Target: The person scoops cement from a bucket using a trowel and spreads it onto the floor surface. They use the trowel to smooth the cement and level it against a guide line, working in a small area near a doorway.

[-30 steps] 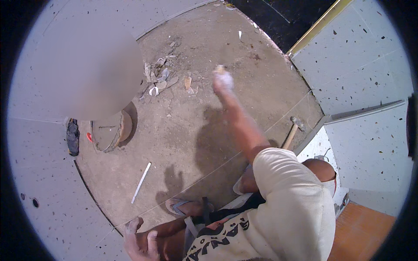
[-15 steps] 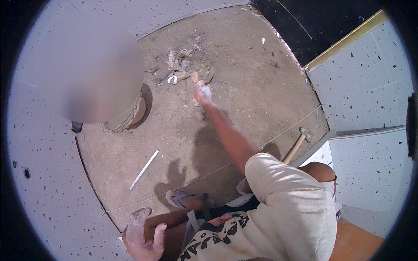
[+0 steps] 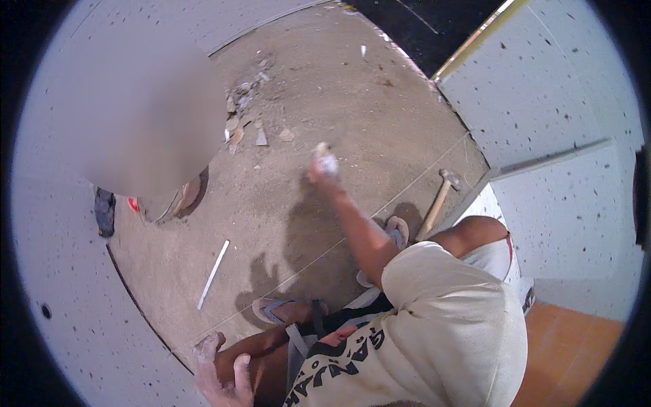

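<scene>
Work on floor (image 3: 258, 203) seems the step: blurred object (image 3: 322, 146) gripped by right hand (image 3: 324, 167), centre frame. Left hand (image 3: 217, 386) held open, lower left. Steady grip likely needed next.

Tan-tipped object (image 3: 323, 146) | blurred, kind unclear | gripped, tip pointing forward from right fingers (image 3: 325, 162)

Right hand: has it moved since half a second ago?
Yes: judged against the hammer, the right hand has moved rightward and downward in the view, closer to it.
</scene>
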Demonstrator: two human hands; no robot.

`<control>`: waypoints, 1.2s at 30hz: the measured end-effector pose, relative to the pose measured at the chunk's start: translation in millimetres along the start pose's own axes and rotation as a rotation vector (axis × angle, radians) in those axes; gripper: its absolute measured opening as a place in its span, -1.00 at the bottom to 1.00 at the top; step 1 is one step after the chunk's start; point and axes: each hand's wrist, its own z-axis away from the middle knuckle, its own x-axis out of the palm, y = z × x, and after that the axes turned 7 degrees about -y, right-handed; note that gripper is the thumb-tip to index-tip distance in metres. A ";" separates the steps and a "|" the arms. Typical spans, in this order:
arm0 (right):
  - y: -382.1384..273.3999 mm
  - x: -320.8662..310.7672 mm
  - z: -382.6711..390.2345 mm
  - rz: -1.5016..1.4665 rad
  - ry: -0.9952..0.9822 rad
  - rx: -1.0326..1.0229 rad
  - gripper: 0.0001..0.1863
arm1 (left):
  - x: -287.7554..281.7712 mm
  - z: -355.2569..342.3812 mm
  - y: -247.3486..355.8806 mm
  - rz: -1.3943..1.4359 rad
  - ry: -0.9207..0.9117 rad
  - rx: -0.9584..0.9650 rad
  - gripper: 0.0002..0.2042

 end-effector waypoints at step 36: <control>-120.8 -79.3 11.6 -0.212 -0.601 0.155 -0.44 | 1.6 30.3 28.4 -0.145 -0.037 -0.022 -0.56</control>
